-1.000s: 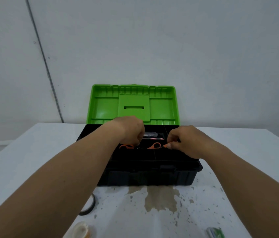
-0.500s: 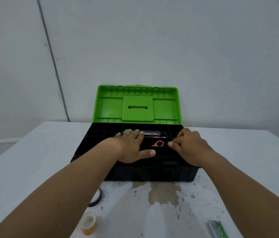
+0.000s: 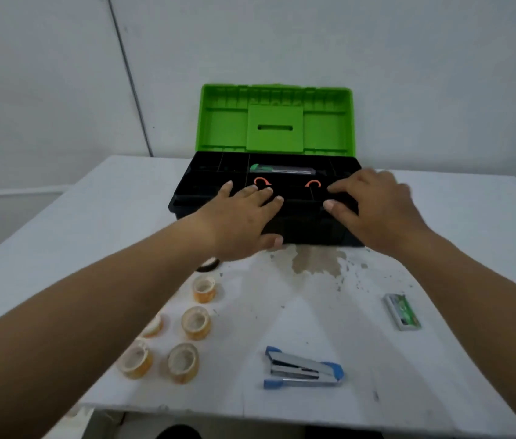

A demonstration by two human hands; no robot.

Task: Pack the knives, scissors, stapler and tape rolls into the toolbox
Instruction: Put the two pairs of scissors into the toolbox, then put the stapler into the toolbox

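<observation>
A black toolbox (image 3: 186, 198) with an upright green lid (image 3: 277, 120) stands at the back of the white table. In its tray lie a green-handled knife (image 3: 282, 168) and orange-handled scissors (image 3: 263, 181). My left hand (image 3: 244, 220) hovers flat over the box's front left, fingers spread, holding nothing. My right hand (image 3: 374, 204) is over the front right, also empty. Several clear tape rolls (image 3: 196, 323) sit on the table under my left forearm. A blue and silver stapler (image 3: 304, 369) lies near the front edge.
A small green box of staples (image 3: 402, 311) lies at the right. A black tape roll (image 3: 209, 266) peeks out beneath my left wrist. A brown stain (image 3: 316, 261) marks the table in front of the toolbox. The table's front edge (image 3: 250, 413) is close.
Both hands have come off the scissors in the tray and drawn back toward the box's front edge. My head tilted down, bringing the tape rolls and stapler into view.
</observation>
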